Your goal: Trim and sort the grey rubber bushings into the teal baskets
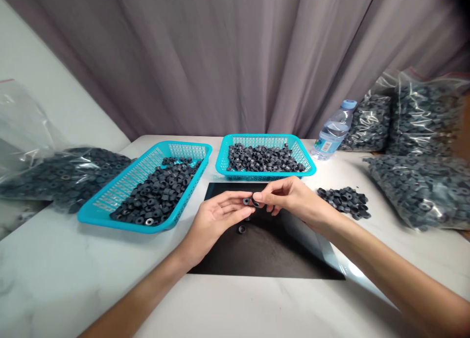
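My left hand (215, 216) pinches a small dark grey piece with a hole (246, 201) between thumb and fingers. Right against it, my right hand (292, 196) grips a black ring (255, 201) with thumb and forefinger. The two parts are side by side, perhaps touching; I cannot tell whether they are joined. Below the hands, a loose dark ring (241, 229) lies on a black mat (257, 259), and another piece sits partly hidden under my fingers.
Dark pieces fill a left turquoise basket (88, 215) and a back one (266, 175). A loose pile (345, 202) lies right of the mat. Filled clear bags (426, 191) stand at right, another bag (81, 174) at left. A water bottle (333, 132) stands behind the pile.
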The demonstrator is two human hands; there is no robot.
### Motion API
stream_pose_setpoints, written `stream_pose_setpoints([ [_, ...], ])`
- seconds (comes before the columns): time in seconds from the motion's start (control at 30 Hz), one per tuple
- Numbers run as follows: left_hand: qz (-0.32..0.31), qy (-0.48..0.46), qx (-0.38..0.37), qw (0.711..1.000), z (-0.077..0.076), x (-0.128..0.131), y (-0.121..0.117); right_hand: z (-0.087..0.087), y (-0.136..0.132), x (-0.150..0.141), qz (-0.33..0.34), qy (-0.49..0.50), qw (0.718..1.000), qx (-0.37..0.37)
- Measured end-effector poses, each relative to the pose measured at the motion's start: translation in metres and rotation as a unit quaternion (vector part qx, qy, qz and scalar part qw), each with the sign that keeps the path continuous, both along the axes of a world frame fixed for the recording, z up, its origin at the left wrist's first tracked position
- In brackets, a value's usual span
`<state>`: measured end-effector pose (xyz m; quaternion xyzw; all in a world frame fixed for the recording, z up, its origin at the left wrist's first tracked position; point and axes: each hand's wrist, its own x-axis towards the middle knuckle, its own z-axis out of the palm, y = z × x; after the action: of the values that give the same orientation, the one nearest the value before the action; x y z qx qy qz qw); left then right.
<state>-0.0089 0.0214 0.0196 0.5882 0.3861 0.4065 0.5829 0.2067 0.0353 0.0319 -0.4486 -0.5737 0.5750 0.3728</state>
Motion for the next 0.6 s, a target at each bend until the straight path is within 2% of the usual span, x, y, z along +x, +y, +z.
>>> stream_pose_setpoints([
  [0.2,0.065,0.073,0.135,0.986,-0.009,0.003,-0.004,-0.006,-0.003,-0.008,0.006,0.009,1.000,-0.001],
  [0.33,0.089,0.097,0.155,0.979,-0.011,0.003,-0.006,-0.011,-0.002,-0.009,0.038,-0.013,0.999,0.025],
  [0.4,0.094,0.103,0.150,0.979,-0.011,0.002,-0.006,-0.014,0.000,-0.005,0.030,-0.079,0.994,0.072],
  [0.47,0.096,0.095,0.131,0.982,-0.009,0.002,-0.005,-0.018,0.004,0.000,-0.036,-0.217,0.962,0.158],
  [0.53,0.089,0.070,0.083,0.990,-0.004,0.003,-0.004,-0.023,0.006,0.006,-0.104,-0.369,0.889,0.250],
  [0.6,0.072,0.035,0.016,0.997,0.001,0.004,-0.004,-0.029,0.008,0.009,-0.111,-0.458,0.826,0.310],
])
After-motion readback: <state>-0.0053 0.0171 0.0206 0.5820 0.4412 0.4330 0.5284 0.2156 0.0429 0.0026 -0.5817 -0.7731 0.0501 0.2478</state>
